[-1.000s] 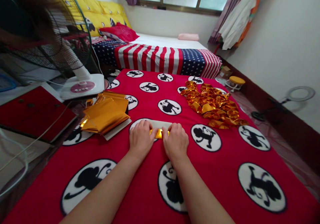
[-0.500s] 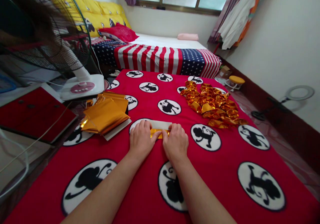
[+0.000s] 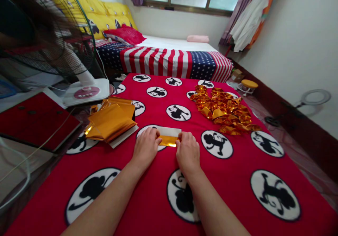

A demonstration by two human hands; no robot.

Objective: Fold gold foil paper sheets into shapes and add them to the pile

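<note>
A sheet of gold foil paper [image 3: 169, 141] lies on the red cloth, partly folded so that a gold strip shows below a white strip of its back. My left hand [image 3: 147, 145] grips its left end, thumb and fingers closed on the edge. At the right end my right hand [image 3: 188, 148] pinches the paper in the same way. Fingers cover both ends of the sheet. To the left lies a stack of flat gold foil sheets [image 3: 112, 120]. A heap of folded gold foil pieces [image 3: 221, 109] rests on the right.
The red cloth with monkey prints [image 3: 229, 186] covers the surface under my hands. On the left a fan [image 3: 87, 90] stands close to the stack. Beyond the cloth is a bed [image 3: 158, 60]; a yellow stool [image 3: 249, 84] and a ring light [image 3: 315, 97] stand at the right.
My thumbs have moved apart from the middle of the paper toward its two ends, uncovering more of the gold strip. The stack and the heap look the same.
</note>
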